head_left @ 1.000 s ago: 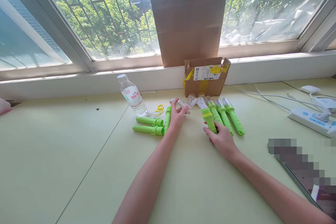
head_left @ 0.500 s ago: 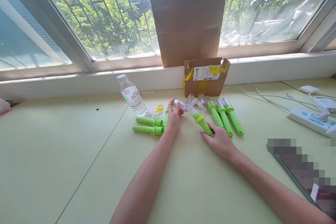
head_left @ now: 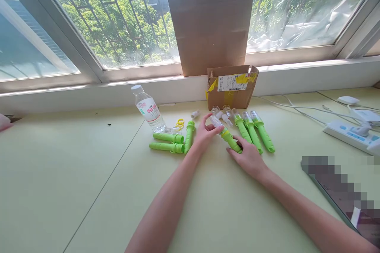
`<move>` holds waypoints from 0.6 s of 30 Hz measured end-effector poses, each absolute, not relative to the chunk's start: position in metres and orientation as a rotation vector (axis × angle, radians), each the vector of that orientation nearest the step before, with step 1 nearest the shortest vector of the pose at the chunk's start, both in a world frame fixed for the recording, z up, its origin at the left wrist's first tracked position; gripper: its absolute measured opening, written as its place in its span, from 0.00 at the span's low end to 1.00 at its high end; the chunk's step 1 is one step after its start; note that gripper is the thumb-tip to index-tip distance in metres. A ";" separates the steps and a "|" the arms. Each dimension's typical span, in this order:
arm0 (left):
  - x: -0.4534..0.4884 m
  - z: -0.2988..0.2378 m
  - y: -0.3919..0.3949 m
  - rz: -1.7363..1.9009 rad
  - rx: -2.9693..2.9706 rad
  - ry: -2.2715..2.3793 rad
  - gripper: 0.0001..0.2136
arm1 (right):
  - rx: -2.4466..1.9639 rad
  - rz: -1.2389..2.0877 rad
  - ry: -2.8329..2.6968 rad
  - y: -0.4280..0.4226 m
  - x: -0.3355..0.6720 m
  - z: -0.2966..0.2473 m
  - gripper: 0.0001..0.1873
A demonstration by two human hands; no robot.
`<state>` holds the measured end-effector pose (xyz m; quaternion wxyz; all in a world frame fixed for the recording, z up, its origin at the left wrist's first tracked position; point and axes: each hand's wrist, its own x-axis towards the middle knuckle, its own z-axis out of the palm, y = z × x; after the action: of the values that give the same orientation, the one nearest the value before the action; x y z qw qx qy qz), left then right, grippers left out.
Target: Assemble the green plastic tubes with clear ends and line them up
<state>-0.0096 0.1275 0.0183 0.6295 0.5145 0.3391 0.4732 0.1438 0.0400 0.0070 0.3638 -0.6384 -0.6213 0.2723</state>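
My right hand [head_left: 247, 155] is wrapped round a green ribbed tube handle [head_left: 230, 140] with a yellow ring near its threaded top. Over that top sits a clear plastic cap [head_left: 216, 121], gripped by the fingers of my left hand [head_left: 205, 133]. Left of my hands, a green handle [head_left: 189, 136] stands lengthwise on the table beside two more lying sideways, the upper green handle [head_left: 168, 137] and the lower green handle [head_left: 166, 148]. To the right lie three green handles with clear caps, the outermost capped handle [head_left: 263, 132] among them.
A water bottle [head_left: 149, 109] stands at the back left, near yellow rings [head_left: 179, 124]. A cardboard box [head_left: 231, 89] is against the sill, with small clear and white parts [head_left: 227, 120] before it. At right are a power strip [head_left: 350, 134] with cables and a dark phone-like slab [head_left: 329, 195].
My left hand has moved right, bringing the clear cap over the top of the green handle. The handle in my right hand stays about where it was.
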 end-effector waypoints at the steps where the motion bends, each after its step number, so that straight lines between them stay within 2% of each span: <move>1: -0.009 0.019 0.127 1.083 1.182 0.779 0.37 | -1.656 0.699 -1.553 0.040 0.144 0.006 0.20; 10: -0.010 0.017 0.129 1.097 1.182 0.794 0.37 | -1.529 0.738 -1.452 0.040 0.144 0.001 0.12; 18: -0.014 0.018 0.128 1.093 1.176 0.760 0.35 | -1.541 0.756 -1.512 0.037 0.142 0.007 0.20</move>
<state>-0.0136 0.1283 0.0181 0.6309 0.5135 0.3322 0.4774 0.1417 0.0366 0.0070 0.4141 -0.6133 -0.6015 0.3009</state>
